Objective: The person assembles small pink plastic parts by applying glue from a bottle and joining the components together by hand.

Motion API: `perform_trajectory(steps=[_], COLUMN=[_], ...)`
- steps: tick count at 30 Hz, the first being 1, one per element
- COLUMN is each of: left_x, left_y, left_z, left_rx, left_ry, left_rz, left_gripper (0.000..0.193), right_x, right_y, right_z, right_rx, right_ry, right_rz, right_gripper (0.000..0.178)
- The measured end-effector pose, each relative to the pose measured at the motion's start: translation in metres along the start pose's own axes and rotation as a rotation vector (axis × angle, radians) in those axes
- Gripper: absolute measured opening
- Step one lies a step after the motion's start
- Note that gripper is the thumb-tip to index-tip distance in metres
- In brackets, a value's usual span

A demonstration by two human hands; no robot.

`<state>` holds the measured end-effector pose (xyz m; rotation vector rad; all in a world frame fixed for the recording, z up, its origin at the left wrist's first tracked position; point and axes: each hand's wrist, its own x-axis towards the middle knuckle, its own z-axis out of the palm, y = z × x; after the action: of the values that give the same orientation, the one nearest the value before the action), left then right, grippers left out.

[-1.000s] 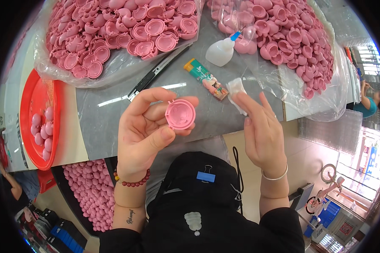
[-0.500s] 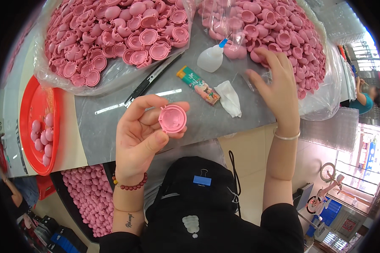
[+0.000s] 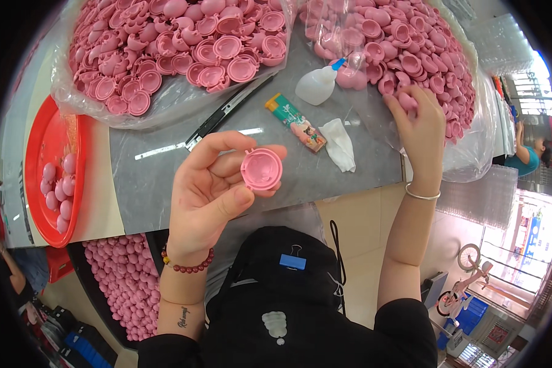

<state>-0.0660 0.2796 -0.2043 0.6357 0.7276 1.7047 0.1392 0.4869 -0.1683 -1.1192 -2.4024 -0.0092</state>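
My left hand (image 3: 211, 181) holds a pink plastic half-shell (image 3: 262, 170) between thumb and fingers, its round hollow side facing up. Over the near edge of the right-hand heap, my right hand (image 3: 420, 126) has its thumb and fingers closed around a pink plastic piece (image 3: 408, 102); the fingers partly cover it. That heap of pink shell parts (image 3: 405, 46) lies on clear plastic. Another heap of hollow pink halves (image 3: 184, 43) spreads over a clear bag at the far left.
Between the heaps lie a white squeeze bottle (image 3: 316, 86) with a blue tip, a green lighter-shaped item (image 3: 295, 122), a white tissue (image 3: 338, 145) and a black utility knife (image 3: 227, 110). Left stands a red tray (image 3: 38, 132) with pink balls; below it, a black bin (image 3: 98, 293) of pink balls.
My right hand has moved down onto the near edge of the right heap, and its fingers have closed on a pink piece. My left hand still holds the half-shell, slightly further right in view.
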Motion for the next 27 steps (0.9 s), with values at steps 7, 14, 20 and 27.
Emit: perform_trajectory(steps=[7,14,20,27], left_x=[0.002,0.000,0.001,-0.001], left_y=[0.001,0.003,0.001,0.000], left_z=[0.002,0.000,0.004,0.003], left_rx=[-0.055,-0.116,-0.005,0.011], left_ry=[-0.009,-0.008,0.027,-0.014], left_rz=[-0.026,-0.070,-0.004,0.036], left_gripper=[0.052,0.053,0.050,0.042], right_x=[-0.021,-0.030,-0.036,-0.045], right_y=[-0.018,-0.012,-0.027,-0.021], right_z=[-0.006,0.008,-0.012,-0.005], right_rx=[0.458,0.445,0.254,0.614], right_ry=[-0.137,-0.070,0.006,-0.068], right_rz=[0.143,0.204,-0.059,0.269], right_gripper=[0.017,0.011,0.011,0.019])
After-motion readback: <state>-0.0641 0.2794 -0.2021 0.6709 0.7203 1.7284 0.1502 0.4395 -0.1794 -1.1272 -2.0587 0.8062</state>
